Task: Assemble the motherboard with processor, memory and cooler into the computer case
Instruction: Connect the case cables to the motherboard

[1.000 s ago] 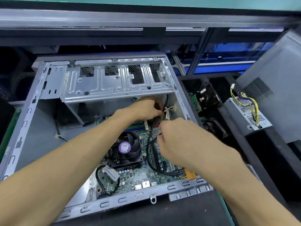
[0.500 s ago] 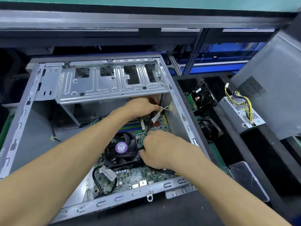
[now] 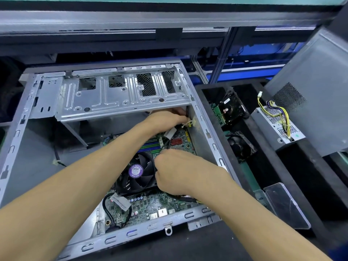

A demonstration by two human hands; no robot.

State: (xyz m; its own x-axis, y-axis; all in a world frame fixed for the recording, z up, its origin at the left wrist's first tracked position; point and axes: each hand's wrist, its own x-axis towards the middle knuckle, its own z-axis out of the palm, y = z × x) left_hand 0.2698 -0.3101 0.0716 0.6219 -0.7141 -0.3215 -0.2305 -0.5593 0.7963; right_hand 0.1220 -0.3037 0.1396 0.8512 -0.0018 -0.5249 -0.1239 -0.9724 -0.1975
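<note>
Right hand (image 3: pixel 177 170) pinches a black cable (image 3: pixel 168 143) beside the fan (image 3: pixel 136 171); left hand (image 3: pixel 165 120) grips cables near the case (image 3: pixel 202 117) wall, above the board (image 3: pixel 150 204).

I see a dark work surface (image 3: pixel 169 247) carrying the open grey computer case (image 3: pixel 205 129); just right of it a black divided tray (image 3: pixel 263 166) with a clear plastic piece (image 3: pixel 286 204) beside it

A grey metal rail (image 3: pixel 131 19) ran above the black desk (image 3: pixel 169 245), with blue-lit aluminium framing (image 3: pixel 222 66) behind and a green strip (image 3: pixel 169 0) overhead.
</note>
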